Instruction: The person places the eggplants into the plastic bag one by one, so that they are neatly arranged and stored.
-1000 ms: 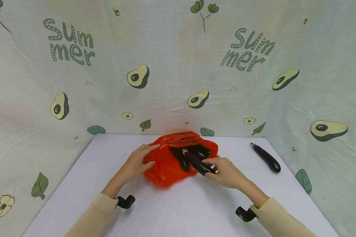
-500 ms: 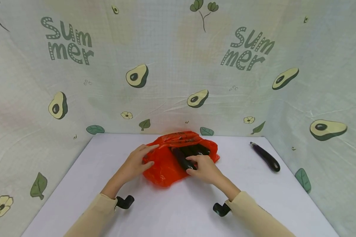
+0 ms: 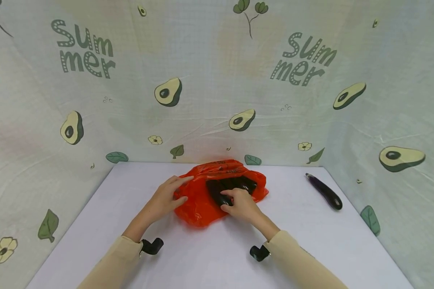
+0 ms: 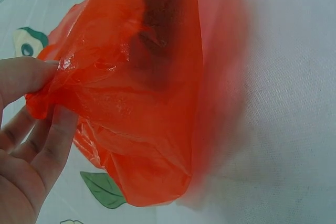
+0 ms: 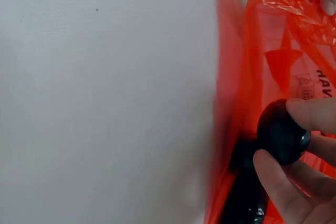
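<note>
A red plastic bag lies on the white table with its mouth toward me. My left hand holds its left edge; in the left wrist view the thumb and fingers pinch the gathered plastic. My right hand is at the bag's mouth. It grips the rounded end of a dark, glossy eggplant, whose other end points into the bag. More eggplants lie inside beside it, partly covered by the bag and my fingers.
One loose eggplant lies at the right side of the white table. A patterned cloth with avocados and lettering hangs behind and along both sides of the table.
My right hand has moved left and brought the eggplant into the bag, alongside the others. My left hand stays on the bag's edge.
</note>
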`<act>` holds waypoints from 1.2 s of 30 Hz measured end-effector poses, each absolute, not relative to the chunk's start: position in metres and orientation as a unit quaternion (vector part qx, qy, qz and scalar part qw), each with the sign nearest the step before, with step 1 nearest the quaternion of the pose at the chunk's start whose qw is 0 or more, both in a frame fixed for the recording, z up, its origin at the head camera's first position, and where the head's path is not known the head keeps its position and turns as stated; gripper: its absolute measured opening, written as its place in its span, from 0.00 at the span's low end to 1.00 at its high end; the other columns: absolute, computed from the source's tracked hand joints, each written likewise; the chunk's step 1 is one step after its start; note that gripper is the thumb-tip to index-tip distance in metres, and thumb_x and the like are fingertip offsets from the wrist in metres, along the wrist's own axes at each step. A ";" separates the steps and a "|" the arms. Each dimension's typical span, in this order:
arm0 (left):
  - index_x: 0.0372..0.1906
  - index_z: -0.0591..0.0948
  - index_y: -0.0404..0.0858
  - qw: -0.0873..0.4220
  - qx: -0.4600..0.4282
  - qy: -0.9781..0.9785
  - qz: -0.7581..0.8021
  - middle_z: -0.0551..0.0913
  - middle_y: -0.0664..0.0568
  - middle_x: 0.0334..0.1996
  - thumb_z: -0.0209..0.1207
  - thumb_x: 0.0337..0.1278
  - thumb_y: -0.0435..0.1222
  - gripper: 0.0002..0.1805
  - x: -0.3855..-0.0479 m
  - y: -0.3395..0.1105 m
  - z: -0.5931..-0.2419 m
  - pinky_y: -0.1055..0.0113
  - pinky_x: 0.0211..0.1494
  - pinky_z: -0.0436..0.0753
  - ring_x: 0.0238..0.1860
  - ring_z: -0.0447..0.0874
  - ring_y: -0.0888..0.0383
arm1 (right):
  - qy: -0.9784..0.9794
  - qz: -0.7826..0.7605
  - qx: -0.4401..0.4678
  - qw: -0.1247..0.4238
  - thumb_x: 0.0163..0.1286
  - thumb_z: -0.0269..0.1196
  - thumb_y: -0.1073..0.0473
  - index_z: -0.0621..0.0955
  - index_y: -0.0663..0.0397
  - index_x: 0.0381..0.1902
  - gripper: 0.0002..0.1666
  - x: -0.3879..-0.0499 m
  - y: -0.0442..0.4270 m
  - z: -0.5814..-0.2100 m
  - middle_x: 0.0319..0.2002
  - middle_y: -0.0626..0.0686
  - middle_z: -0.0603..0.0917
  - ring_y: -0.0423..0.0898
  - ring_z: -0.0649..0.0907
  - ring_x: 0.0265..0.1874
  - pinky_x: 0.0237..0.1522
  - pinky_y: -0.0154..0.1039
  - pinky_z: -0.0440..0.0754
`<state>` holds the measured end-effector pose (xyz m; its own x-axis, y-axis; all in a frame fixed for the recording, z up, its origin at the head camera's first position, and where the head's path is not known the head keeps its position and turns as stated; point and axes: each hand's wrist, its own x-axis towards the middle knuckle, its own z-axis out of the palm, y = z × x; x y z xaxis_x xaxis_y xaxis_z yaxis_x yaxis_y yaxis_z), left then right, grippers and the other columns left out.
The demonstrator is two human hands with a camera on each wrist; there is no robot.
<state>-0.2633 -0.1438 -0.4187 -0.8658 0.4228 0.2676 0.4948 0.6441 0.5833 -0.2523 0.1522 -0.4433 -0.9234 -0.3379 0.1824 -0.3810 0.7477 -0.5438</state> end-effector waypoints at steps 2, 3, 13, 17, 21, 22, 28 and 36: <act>0.77 0.74 0.50 0.054 -0.254 -0.906 -0.335 0.78 0.52 0.51 0.73 0.62 0.30 0.40 -0.263 -0.144 -0.419 0.65 0.48 0.87 0.48 0.76 0.55 | -0.934 0.300 0.191 0.038 0.67 0.76 0.59 0.87 0.57 0.61 0.25 -0.253 0.150 -0.445 0.48 0.57 0.87 0.51 0.82 0.46 0.51 0.50 0.86; 0.77 0.74 0.50 0.054 -0.254 -0.905 -0.336 0.78 0.52 0.51 0.73 0.62 0.30 0.40 -0.263 -0.144 -0.419 0.65 0.49 0.86 0.48 0.76 0.55 | -0.934 0.301 0.191 0.039 0.67 0.76 0.60 0.87 0.57 0.61 0.25 -0.253 0.150 -0.446 0.47 0.57 0.87 0.50 0.81 0.46 0.50 0.50 0.85; 0.77 0.74 0.49 0.044 -0.251 -0.907 -0.336 0.78 0.52 0.52 0.73 0.63 0.30 0.39 -0.262 -0.144 -0.420 0.66 0.49 0.86 0.48 0.76 0.55 | -0.936 0.298 0.182 0.045 0.67 0.76 0.59 0.87 0.56 0.61 0.25 -0.255 0.140 -0.457 0.42 0.54 0.81 0.48 0.79 0.43 0.48 0.45 0.84; 0.77 0.74 0.50 0.044 -0.250 -0.908 -0.335 0.78 0.53 0.50 0.73 0.63 0.30 0.39 -0.262 -0.145 -0.421 0.67 0.46 0.85 0.47 0.75 0.56 | -0.935 0.295 0.188 0.061 0.66 0.76 0.60 0.88 0.57 0.60 0.24 -0.255 0.137 -0.462 0.41 0.53 0.80 0.47 0.78 0.42 0.46 0.44 0.83; 0.77 0.74 0.51 0.045 -0.250 -0.907 -0.335 0.77 0.53 0.47 0.73 0.62 0.31 0.39 -0.263 -0.147 -0.423 0.68 0.43 0.84 0.45 0.74 0.56 | -0.933 0.296 0.193 0.069 0.66 0.76 0.60 0.88 0.57 0.59 0.23 -0.256 0.134 -0.466 0.41 0.53 0.80 0.48 0.79 0.43 0.48 0.47 0.84; 0.77 0.74 0.51 0.045 -0.251 -0.907 -0.336 0.77 0.54 0.47 0.73 0.62 0.31 0.39 -0.263 -0.147 -0.423 0.68 0.43 0.84 0.45 0.74 0.56 | -0.933 0.297 0.191 0.069 0.66 0.77 0.59 0.88 0.56 0.59 0.23 -0.256 0.133 -0.467 0.41 0.53 0.80 0.49 0.79 0.43 0.48 0.47 0.84; 0.77 0.74 0.51 0.046 -0.251 -0.906 -0.339 0.78 0.53 0.51 0.73 0.63 0.30 0.39 -0.262 -0.148 -0.422 0.65 0.49 0.86 0.48 0.76 0.56 | -0.934 0.304 0.172 0.070 0.65 0.78 0.58 0.88 0.52 0.58 0.23 -0.259 0.130 -0.473 0.41 0.52 0.80 0.49 0.81 0.45 0.50 0.48 0.84; 0.77 0.74 0.50 0.049 -0.256 -0.905 -0.335 0.79 0.52 0.52 0.73 0.62 0.30 0.39 -0.262 -0.148 -0.420 0.64 0.50 0.86 0.49 0.77 0.56 | -0.932 0.314 0.161 0.087 0.63 0.79 0.59 0.89 0.55 0.53 0.21 -0.268 0.125 -0.470 0.40 0.53 0.79 0.48 0.81 0.41 0.46 0.45 0.85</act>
